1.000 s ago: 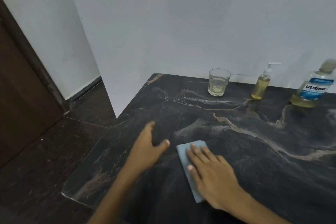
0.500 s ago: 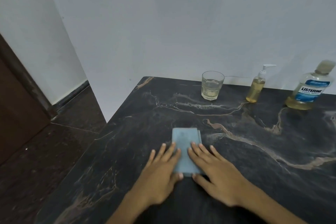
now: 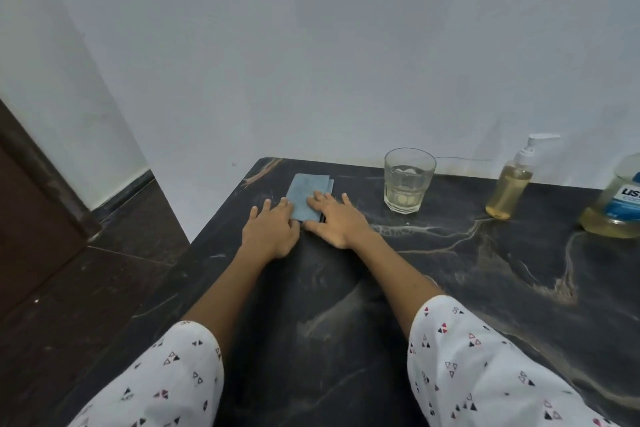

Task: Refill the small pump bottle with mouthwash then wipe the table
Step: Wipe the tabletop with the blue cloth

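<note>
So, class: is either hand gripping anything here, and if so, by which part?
Nothing is gripped. The left hand and right hand press flat on the near end of the folded blue cloth.

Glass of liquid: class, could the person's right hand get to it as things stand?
Probably yes. The right hand lies flat on the blue cloth, and the glass stands just to its right on the table, with only bare tabletop showing between them.
</note>
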`<state>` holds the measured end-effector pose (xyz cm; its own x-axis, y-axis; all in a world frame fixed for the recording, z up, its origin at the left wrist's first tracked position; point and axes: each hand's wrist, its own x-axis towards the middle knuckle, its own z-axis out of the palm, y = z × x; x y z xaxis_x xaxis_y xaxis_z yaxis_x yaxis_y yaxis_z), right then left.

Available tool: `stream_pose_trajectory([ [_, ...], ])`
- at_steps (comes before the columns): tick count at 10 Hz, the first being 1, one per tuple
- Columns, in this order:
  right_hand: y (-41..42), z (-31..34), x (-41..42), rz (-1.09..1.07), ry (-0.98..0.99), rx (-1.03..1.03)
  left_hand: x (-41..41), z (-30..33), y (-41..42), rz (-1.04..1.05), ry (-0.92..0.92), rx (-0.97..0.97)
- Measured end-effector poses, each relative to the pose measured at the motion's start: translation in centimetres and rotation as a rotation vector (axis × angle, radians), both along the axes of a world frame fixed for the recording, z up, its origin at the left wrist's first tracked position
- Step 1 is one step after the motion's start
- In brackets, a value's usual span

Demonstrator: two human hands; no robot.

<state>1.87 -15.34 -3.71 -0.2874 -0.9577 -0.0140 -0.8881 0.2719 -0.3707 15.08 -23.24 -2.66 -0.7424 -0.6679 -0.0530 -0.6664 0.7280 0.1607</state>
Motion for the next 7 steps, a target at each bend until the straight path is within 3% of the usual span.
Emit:
stream_pose_trajectory([
  [4, -0.7, -0.9, 0.1, -0.017, 0.182, -0.072, -0.6, -2.7, -0.9, 0.064, 0.154, -0.099],
  [5, 0.8, -0.2, 1.4, 0.035, 0.345, -0.118, 0.0, -2.1, 0.5, 0.061, 0.18, -0.144],
  [7, 9.7, 0.4, 5.7, 0.134, 0.306, -0.137, 4.0, -1.8, 7.0, 0.049, 0.301, -0.07],
])
